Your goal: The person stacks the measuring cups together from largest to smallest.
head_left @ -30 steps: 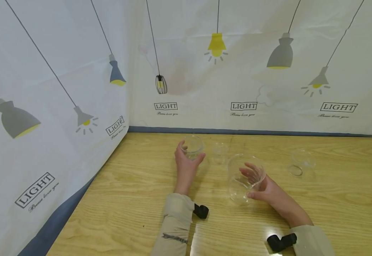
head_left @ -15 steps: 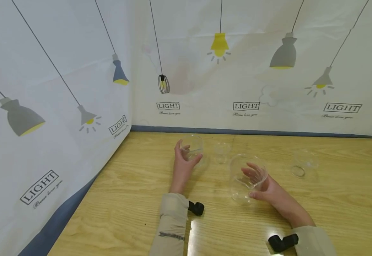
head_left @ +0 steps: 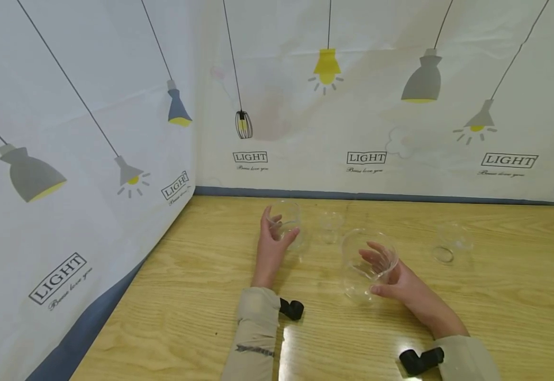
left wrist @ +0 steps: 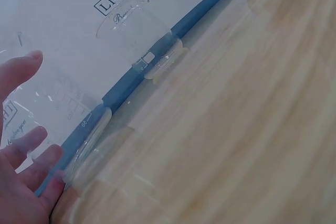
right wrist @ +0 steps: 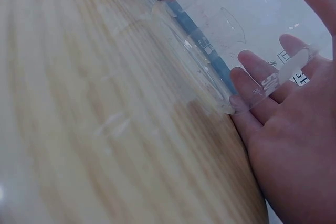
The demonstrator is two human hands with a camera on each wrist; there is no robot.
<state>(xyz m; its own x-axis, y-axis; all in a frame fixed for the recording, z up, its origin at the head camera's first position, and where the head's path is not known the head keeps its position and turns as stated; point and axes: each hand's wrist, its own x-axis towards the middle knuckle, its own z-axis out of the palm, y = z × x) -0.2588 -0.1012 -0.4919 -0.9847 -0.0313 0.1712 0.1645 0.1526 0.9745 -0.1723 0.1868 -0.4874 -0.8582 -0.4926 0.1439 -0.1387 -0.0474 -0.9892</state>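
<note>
My left hand (head_left: 273, 242) holds a clear glass beaker (head_left: 285, 211) toward the back of the wooden table, thumb on one side and fingers on the other. In the left wrist view, graduation marks show on this beaker (left wrist: 73, 100). Nearer the front, a larger clear beaker (head_left: 360, 264) sits within my right hand (head_left: 391, 275), whose fingers reach round its right side. White print is visible on its wall (right wrist: 270, 81) in the right wrist view. A smaller beaker (head_left: 330, 225) stands between the two. Glare and transparency blur the exact contact points.
Another clear glass vessel (head_left: 454, 241) stands at the right, its base ring visible. A white cloth with printed lamps (head_left: 324, 116) rises along the back and left edges of the wooden table (head_left: 353, 338). Black wrist cameras (head_left: 292, 309) are on both sleeves.
The left hand and its beaker have shifted slightly left, widening the gap to the small beaker. The right hand and large beaker stay put; the head view has shifted a little.
</note>
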